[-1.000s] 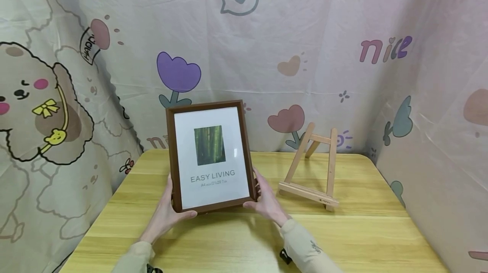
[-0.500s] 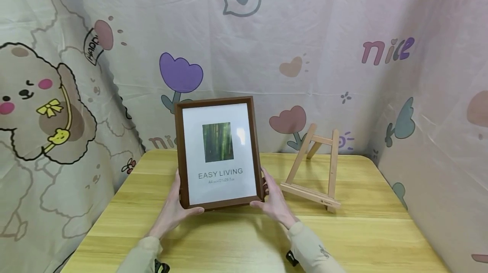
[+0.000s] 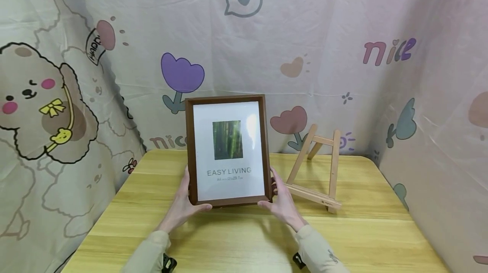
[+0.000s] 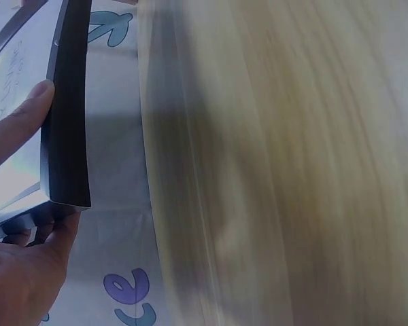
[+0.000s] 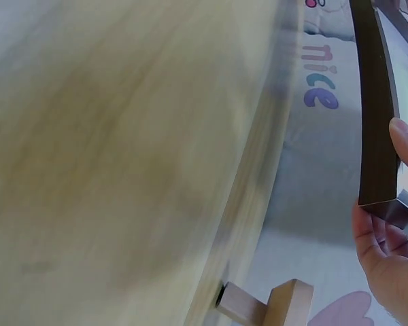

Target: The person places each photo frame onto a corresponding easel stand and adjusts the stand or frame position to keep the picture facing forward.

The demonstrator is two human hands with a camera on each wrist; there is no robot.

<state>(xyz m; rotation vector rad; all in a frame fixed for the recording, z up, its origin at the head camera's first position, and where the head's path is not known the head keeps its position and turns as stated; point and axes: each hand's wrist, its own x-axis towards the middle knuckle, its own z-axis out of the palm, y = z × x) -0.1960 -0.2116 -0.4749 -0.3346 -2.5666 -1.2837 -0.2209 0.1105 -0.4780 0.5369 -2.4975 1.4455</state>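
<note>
A brown picture frame with a white insert, a small forest picture and the words "EASY LIVING" is held nearly upright, front toward the head camera. My left hand grips its lower left corner, thumb along the bottom edge of the front. At the lower right corner my right hand grips in the same way. Both wrist views show a thumb on the front and fingers curled behind the frame's side. Daylight shows between the frame and the tabletop in the left wrist view. A small wooden easel stands just right of my right hand.
The pale wooden table has its far edge right in front of a cloth backdrop with cartoon prints. One foot of the easel shows at the bottom of the right wrist view. Cloth also hangs along the left and right sides.
Both hands have carried the picture frame to the right, toward the easel, and slightly upward. Its leftward tilt has lessened, so it is now almost straight. The easel stays where it stood.
</note>
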